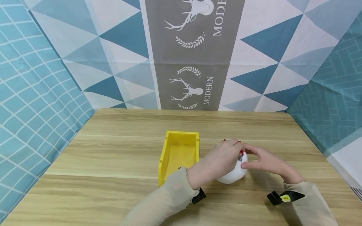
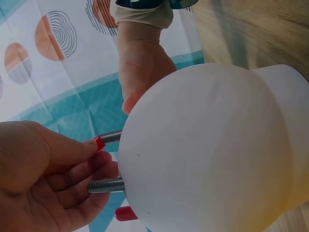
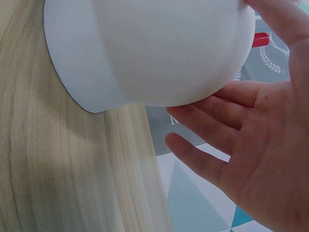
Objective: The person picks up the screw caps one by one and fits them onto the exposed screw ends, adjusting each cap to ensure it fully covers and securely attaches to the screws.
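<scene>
A white rounded body [image 1: 232,176] with a wider base stands on the wooden table, threaded metal studs [image 2: 106,185] rising from its top. My left hand [image 1: 223,160] is over it; in the left wrist view its thumb and finger pinch a red cap [image 2: 99,143] at the end of one stud. A second stud beside it is bare, and another red cap [image 2: 126,213] shows farther along. My right hand [image 1: 264,161] holds the white body from the right, thumb on its side and fingers around the far side. The left hand hides part of the top.
A yellow open bin [image 1: 162,163] stands left of the white body, partly covered by the left forearm. Something small and reddish shows inside it near the sleeve. Patterned cloths hang behind the table [image 1: 113,157] and at both sides.
</scene>
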The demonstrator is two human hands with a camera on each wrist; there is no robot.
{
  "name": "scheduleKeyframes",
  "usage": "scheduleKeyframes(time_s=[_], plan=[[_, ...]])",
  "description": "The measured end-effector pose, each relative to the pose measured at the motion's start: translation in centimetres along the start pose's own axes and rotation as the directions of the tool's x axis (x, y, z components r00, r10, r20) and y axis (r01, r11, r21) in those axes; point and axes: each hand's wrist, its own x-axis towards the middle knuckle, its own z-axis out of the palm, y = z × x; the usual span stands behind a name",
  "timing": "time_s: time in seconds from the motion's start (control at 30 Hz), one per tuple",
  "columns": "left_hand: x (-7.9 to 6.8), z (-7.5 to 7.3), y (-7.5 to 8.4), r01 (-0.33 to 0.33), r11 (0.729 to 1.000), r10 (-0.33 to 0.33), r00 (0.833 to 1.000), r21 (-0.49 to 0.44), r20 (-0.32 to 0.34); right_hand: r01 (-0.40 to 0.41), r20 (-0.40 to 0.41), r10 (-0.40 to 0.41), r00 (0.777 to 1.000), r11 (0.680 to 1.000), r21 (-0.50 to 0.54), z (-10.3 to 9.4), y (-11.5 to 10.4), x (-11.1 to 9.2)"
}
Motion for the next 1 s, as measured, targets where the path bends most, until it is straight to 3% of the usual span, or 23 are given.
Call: scheduleKeyframes(time_s=[0.3,0.57,1.0], plan=[[-0.11,0.21,0.03,-0.018,1.0,0.018,1.0,0.006,-0.014,0.014,-0.004,-0.014,1.0,1.0,-0.004,0.03,-0.02,-0.01],[-0.18,0.57,0.12,-0.087,0.996,0.088,0.992,0.015,-0.086,0.012,-0.023,-0.013,1.0,0.998,-0.06,-0.01,-0.05,-0.02],[-0.28,0.67,0.1,-0.11,0.993,0.115,0.986,0.047,-0.121,0.015,-0.012,-0.016,1.0,0.999,-0.041,-0.09,-0.17,0.0]])
